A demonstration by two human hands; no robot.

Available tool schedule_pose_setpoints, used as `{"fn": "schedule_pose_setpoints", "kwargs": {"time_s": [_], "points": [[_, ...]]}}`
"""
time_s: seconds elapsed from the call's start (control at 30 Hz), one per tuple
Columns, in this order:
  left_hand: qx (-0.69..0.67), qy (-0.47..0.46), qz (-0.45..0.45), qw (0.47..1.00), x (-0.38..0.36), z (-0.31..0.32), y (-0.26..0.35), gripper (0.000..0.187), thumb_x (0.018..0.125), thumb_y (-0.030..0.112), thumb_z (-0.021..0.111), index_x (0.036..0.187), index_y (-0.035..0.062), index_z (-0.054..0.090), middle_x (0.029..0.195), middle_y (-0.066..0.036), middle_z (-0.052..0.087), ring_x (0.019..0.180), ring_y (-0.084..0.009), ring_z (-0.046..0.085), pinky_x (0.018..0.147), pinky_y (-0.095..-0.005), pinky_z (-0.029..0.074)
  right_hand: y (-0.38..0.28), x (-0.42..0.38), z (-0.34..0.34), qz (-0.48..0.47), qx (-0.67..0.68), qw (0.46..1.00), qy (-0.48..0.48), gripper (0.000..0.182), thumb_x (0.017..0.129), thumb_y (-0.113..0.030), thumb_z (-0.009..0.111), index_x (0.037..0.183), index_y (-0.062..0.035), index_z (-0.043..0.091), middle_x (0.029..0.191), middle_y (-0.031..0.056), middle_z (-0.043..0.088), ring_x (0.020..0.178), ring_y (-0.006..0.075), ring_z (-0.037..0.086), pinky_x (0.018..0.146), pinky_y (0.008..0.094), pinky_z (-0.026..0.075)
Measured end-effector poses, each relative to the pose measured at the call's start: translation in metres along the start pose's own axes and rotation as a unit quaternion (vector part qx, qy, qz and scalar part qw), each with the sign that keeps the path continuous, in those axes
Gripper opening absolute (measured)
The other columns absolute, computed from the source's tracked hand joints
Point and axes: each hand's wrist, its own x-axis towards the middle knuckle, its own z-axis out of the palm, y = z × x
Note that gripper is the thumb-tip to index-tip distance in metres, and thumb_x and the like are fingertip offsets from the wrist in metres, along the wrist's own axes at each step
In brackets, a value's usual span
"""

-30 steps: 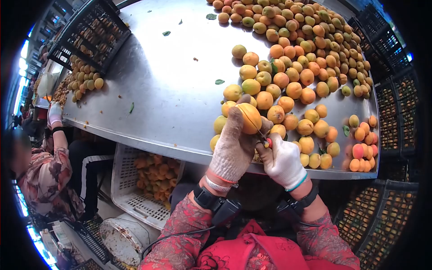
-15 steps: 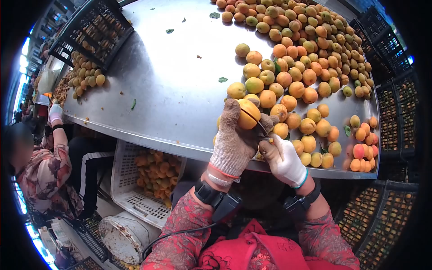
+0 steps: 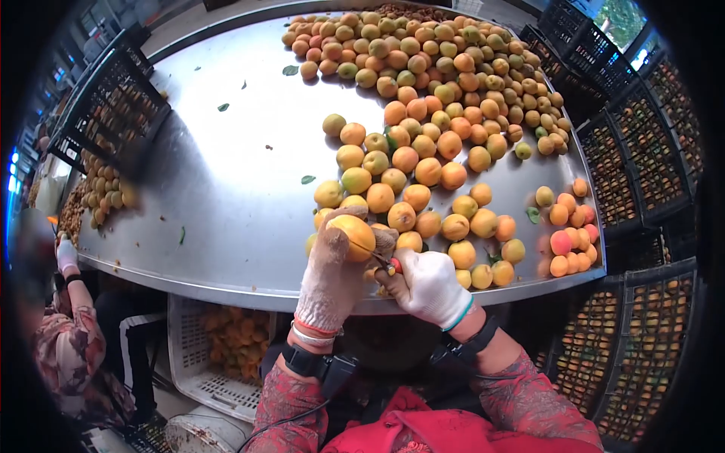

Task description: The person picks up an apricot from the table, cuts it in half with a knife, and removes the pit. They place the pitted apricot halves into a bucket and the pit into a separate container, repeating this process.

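Observation:
My left hand, in a stained, worn glove, is wrapped round a yellow-orange apricot above the front edge of the metal table. In my right hand, gloved in white with browned fingertips, is a small knife with a red handle end showing. Its thin blade lies against the lower right side of the apricot, where a dark line runs across the skin. Loose apricots lie just beyond and to the right of both hands. Most of the knife handle is hidden by my fingers.
A large pile of apricots covers the table's far right. Below its edge stands a white crate of apricot pieces. Filled black crates stack at right; a black basket stands at left near another person.
The camera view has turned, so the table and hands appear further left and lower. My left hand still holds the apricot, and the knife's red end now shows in my right.

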Motion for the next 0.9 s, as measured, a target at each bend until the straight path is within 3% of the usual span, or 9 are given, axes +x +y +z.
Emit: {"fn": "schedule_pose_setpoints", "kwargs": {"time_s": [0.1,0.13,0.2,0.37,0.47,0.53,0.6,0.67,0.9], "points": [[0.110,0.021,0.026,0.993,0.003,-0.004,-0.002,0.044,0.098,0.034,0.057,0.130,0.0050,0.047,0.108,-0.010,0.059,0.096,-0.0161,0.061,0.078,-0.0291,0.054,0.001,-0.001,-0.003,-0.028,-0.040,0.999,0.011,0.029,0.086,-0.026,0.071,0.080,-0.0032,0.054,0.057,0.0148,0.055,0.051,0.0340,0.060,0.047,0.0427,0.046],[0.220,0.038,0.045,0.974,0.002,-0.001,-0.001,0.069,0.091,0.058,0.060,0.132,0.0042,0.047,0.117,-0.009,0.057,0.100,-0.0173,0.060,0.089,-0.0316,0.050,0.001,-0.001,-0.003,-0.034,-0.059,0.998,0.014,0.028,0.085,-0.024,0.070,0.079,-0.0032,0.053,0.056,0.0141,0.055,0.050,0.0334,0.059,0.046,0.0425,0.045],[0.297,0.061,0.066,0.951,0.001,0.008,0.002,0.065,0.090,0.054,0.063,0.130,0.0048,0.050,0.118,-0.007,0.053,0.098,-0.0144,0.057,0.087,-0.0289,0.049,0.003,-0.001,-0.004,-0.035,-0.081,0.996,0.003,0.027,0.085,-0.023,0.070,0.079,-0.0031,0.053,0.056,0.0143,0.055,0.050,0.0333,0.059,0.046,0.0422,0.045],[0.289,0.118,-0.006,0.950,-0.001,0.019,0.004,0.037,0.090,0.011,0.064,0.125,0.0046,0.054,0.105,-0.006,0.058,0.088,-0.0112,0.059,0.077,-0.0252,0.052,0.002,-0.004,0.003,0.017,-0.041,0.999,0.000,0.019,0.085,-0.020,0.065,0.086,-0.0047,0.054,0.055,0.0134,0.058,0.051,0.0316,0.062,0.047,0.0426,0.047],[0.278,0.121,0.041,0.952,0.001,0.014,-0.001,0.044,0.086,0.012,0.073,0.125,0.0055,0.053,0.093,-0.004,0.065,0.081,-0.0110,0.064,0.066,-0.0230,0.054,-0.006,-0.002,0.003,0.072,0.023,0.997,-0.026,0.025,0.087,-0.021,0.063,0.098,-0.0003,0.055,0.059,0.0177,0.060,0.055,0.0355,0.063,0.049,0.0453,0.048],[0.185,0.098,0.021,0.977,0.000,0.008,-0.005,0.038,0.088,0.009,0.070,0.122,0.0059,0.054,0.099,-0.007,0.063,0.084,-0.0099,0.063,0.072,-0.0248,0.055,-0.002,-0.007,0.005,0.090,0.039,0.994,-0.048,0.043,0.088,-0.019,0.061,0.121,0.0050,0.052,0.062,0.0225,0.061,0.059,0.0406,0.063,0.053,0.0492,0.049],[0.293,0.087,0.056,0.950,0.004,-0.002,-0.011,0.039,0.087,0.009,0.070,0.122,0.0060,0.054,0.103,-0.006,0.060,0.093,-0.0131,0.060,0.080,-0.0295,0.055,-0.001,-0.007,0.003,0.074,0.028,0.996,-0.045,0.049,0.087,-0.015,0.060,0.129,0.0066,0.049,0.069,0.0250,0.063,0.061,0.0419,0.064,0.055,0.0503,0.050],[0.263,0.047,0.071,0.961,0.003,-0.004,-0.012,0.044,0.085,0.011,0.072,0.124,0.0065,0.053,0.111,-0.007,0.057,0.101,-0.0127,0.056,0.087,-0.0295,0.052,-0.001,-0.006,0.008,0.036,0.013,0.999,0.008,0.057,0.084,-0.009,0.060,0.136,0.0077,0.043,0.079,0.0248,0.066,0.065,0.0413,0.065,0.057,0.0485,0.052],[0.310,0.044,0.020,0.950,0.004,-0.014,-0.007,0.046,0.085,0.019,0.072,0.125,0.0058,0.053,0.111,-0.009,0.061,0.102,-0.0139,0.059,0.087,-0.0298,0.052,-0.008,0.005,0.012,0.088,0.160,0.983,-0.021,0.058,0.085,-0.008,0.061,0.138,0.0010,0.042,0.086,0.0243,0.068,0.078,0.0383,0.069,0.068,0.0419,0.055]]}}
